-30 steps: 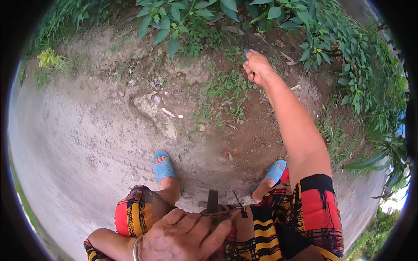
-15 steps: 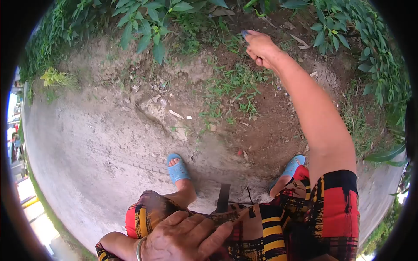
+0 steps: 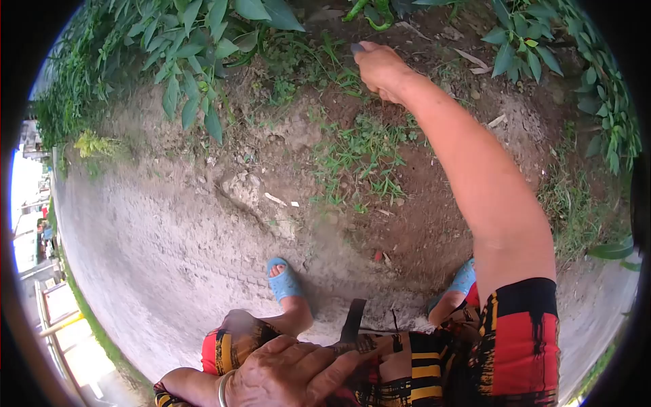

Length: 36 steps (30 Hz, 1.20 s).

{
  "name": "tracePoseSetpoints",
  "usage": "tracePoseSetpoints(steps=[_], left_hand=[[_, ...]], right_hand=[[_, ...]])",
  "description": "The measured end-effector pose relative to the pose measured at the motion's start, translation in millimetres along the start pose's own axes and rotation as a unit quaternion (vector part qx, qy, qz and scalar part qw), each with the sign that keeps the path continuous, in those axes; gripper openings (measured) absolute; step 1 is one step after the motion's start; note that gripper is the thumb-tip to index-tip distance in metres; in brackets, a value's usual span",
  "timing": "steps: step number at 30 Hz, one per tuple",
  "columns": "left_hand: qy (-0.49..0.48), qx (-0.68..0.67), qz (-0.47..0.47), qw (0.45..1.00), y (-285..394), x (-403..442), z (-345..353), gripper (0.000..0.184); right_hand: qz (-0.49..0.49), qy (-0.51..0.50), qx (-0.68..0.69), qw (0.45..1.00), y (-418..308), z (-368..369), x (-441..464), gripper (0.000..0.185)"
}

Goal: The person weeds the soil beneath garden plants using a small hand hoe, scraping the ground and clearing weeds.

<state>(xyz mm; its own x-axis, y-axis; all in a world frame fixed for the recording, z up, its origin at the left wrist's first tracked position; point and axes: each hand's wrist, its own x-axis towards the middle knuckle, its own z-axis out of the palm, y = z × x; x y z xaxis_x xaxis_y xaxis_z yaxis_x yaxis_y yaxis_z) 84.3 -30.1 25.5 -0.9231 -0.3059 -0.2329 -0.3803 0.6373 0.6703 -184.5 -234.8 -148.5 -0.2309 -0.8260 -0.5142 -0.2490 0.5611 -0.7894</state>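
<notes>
My right hand [image 3: 381,70] reaches out over the soil at the upper middle, its fingers curled together beside small green weeds [image 3: 339,64]. A dark tip shows at its thumb or finger; whatever the fingers hold is hidden. Just above it hang green peppers [image 3: 380,20] among the leaves. My left hand [image 3: 288,373], with a bangle at the wrist, rests palm down near my lap at the bottom, against patterned clothing [image 3: 427,366]. Its thumb lies apart from the other fingers.
Leafy plants [image 3: 196,54] line the top, with more [image 3: 522,47] at the upper right. A grass patch [image 3: 359,159] grows in the bare soil. Blue slippers [image 3: 283,281] are on my feet. Pale ground [image 3: 149,251] stretches left, with a yellow-green plant [image 3: 95,144] beside it.
The view has shifted, with more of the left background showing. My right hand has moved slightly left over the weeds, its fingers still curled. My left hand stays near my lap.
</notes>
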Motion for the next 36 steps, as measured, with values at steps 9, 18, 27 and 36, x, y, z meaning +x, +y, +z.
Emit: tracePoseSetpoints(steps=[9, 18, 27, 36], left_hand=[[0.001, -0.012, -0.017, 1.000, -17, 21, -7, 0.047], [-0.030, -0.038, -0.005, 0.999, -23, 38, -14, 0.044], [0.016, -0.038, 0.014, 0.999, -26, 27, -18, 0.042], [0.033, -0.025, 0.000, 0.999, -31, 14, -24, 0.046]], right_hand=[[0.036, -0.156, 0.004, 0.987, 18, -39, -47, 0.049], [-0.105, -0.048, -0.133, 0.984, -24, 63, 30, 0.052], [-0.052, -0.152, 0.035, 0.986, -44, 44, 56, 0.044], [-0.016, -0.139, -0.077, 0.987, -16, -26, -4, 0.044]])
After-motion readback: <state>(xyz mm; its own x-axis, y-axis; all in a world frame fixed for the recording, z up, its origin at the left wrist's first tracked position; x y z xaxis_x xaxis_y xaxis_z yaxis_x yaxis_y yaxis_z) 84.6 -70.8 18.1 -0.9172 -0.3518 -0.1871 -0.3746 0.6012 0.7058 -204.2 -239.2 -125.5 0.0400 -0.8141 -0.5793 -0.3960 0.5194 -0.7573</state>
